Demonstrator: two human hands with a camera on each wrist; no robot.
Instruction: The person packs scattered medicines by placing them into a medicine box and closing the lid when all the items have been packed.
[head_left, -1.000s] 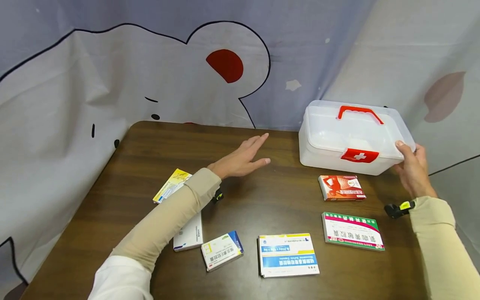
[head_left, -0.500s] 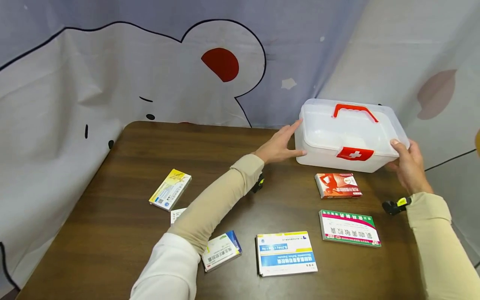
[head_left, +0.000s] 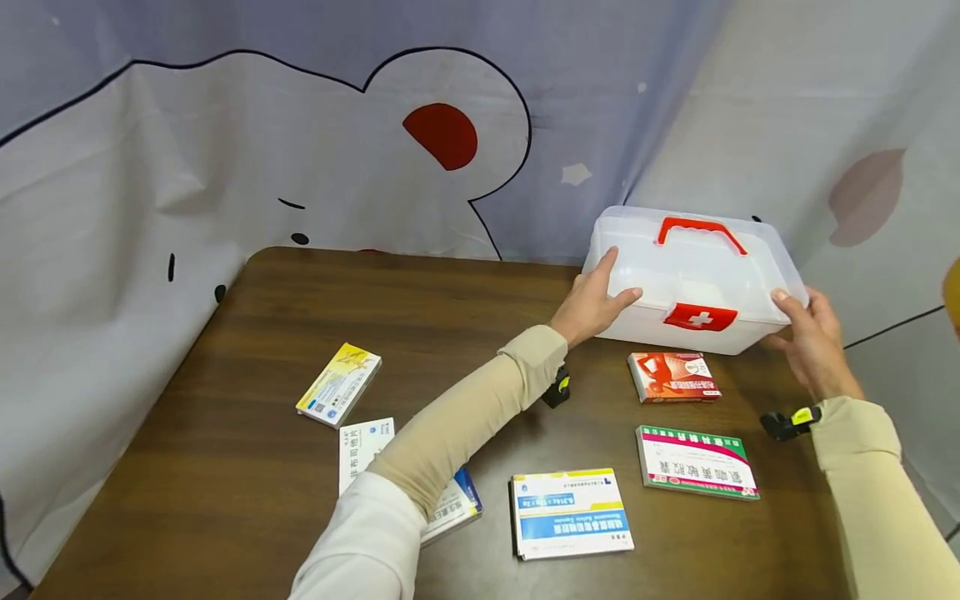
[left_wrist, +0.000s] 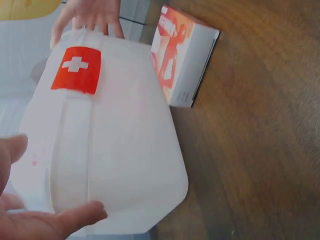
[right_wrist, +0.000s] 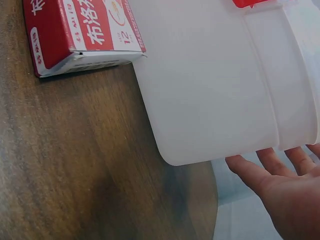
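A white translucent first-aid box (head_left: 637,321) with a red handle (head_left: 697,223) and a red latch bearing a white cross (head_left: 701,317) stands at the table's back right, its lid down. My right hand (head_left: 813,342) rests at its right end, thumb on the lid's corner and spread fingers (right_wrist: 250,172) against the end wall. At the left end, my left hand (head_left: 592,308) has its thumb and fingers spread; whether every finger touches the box cannot be told. Just in front of the box lies a red medicine box (head_left: 672,377), also seen beside it in the left wrist view.
On the brown table (head_left: 247,483) lie a green-and-pink medicine box (head_left: 697,462), a blue-and-white box (head_left: 572,515), a yellow-and-white box (head_left: 340,383) and a white box (head_left: 362,450). My left sleeve partly covers a blue-cornered box (head_left: 456,504). A patterned curtain (head_left: 330,158) hangs behind.
My left hand has moved right from mid-table to the first-aid box's left end. The right hand has stayed at the right end. The view has shifted slightly.
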